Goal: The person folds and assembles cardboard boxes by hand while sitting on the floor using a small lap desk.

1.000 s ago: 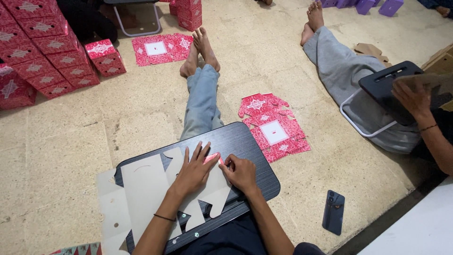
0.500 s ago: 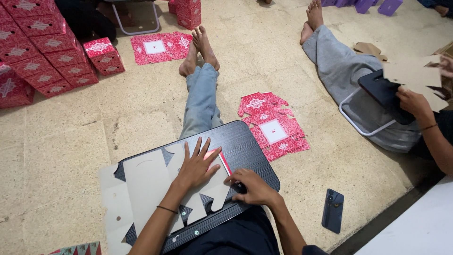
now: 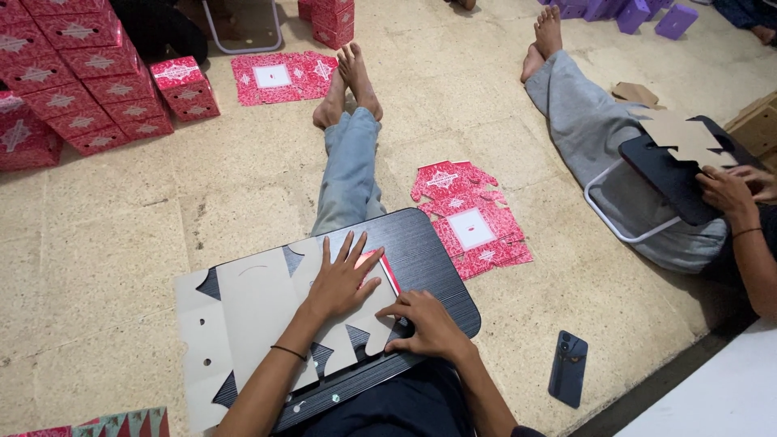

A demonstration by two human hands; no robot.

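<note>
Box blank [image 3: 267, 316] is lying plain side up on the lap desk [image 3: 433, 267], only partly folded. Left hand [image 3: 340, 279] is pressing it flat, fingers spread wide; right hand [image 3: 425, 324] is pinching its edge. More flat blanks [image 3: 469, 218] are waiting on the floor.

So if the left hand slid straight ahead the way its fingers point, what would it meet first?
Probably the red edge of the cardboard blank showing beyond the left hand's fingertips, then bare black board.

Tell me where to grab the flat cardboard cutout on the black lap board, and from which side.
Probably the left edge of the cardboard cutout, from the left. It lies flat, plain side up, and that end overhangs the black lap board, so fingers could slip under. The left hand presses its middle; the right hand holds its right edge.
</note>
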